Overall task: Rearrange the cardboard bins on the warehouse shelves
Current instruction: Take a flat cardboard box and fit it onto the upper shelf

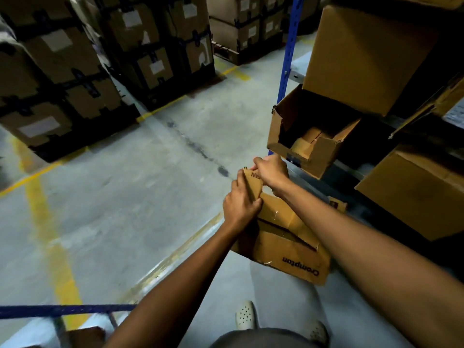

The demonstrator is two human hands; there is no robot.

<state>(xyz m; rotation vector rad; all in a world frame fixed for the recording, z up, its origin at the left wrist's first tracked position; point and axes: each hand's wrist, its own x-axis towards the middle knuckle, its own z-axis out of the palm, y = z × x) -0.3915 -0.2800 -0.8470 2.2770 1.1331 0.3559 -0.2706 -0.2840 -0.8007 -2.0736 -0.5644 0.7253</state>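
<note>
While I'm crouched at the foot of the rack, both my hands are on the top flap (254,185) of a beat-up Crompton bin (296,249). It's plain brown corrugated cardboard, soft and creased, with a torn slit across the top panel and a bit of shiny tape near the flap's fold. My left hand (240,205) is curled round the flap's lower edge, thumb on one side and fingers on the other. My right hand (272,172) pinches the upper corner, fingers bent tight over it. So both are clamped on that flap, almost touching each other.

The bin sits low at the front of the shelves, tilted toward me, logo side facing out. I can't tell if it rests on the floor or the lowest shelf. Just above it is an open bin (308,139) with ragged, ripped edges and smaller cartons inside, right by the blue steel upright (288,46). A big smooth closed box (364,59) sits over that one. The floor (125,197) is dull grey concrete with scuffed yellow lines.
</note>
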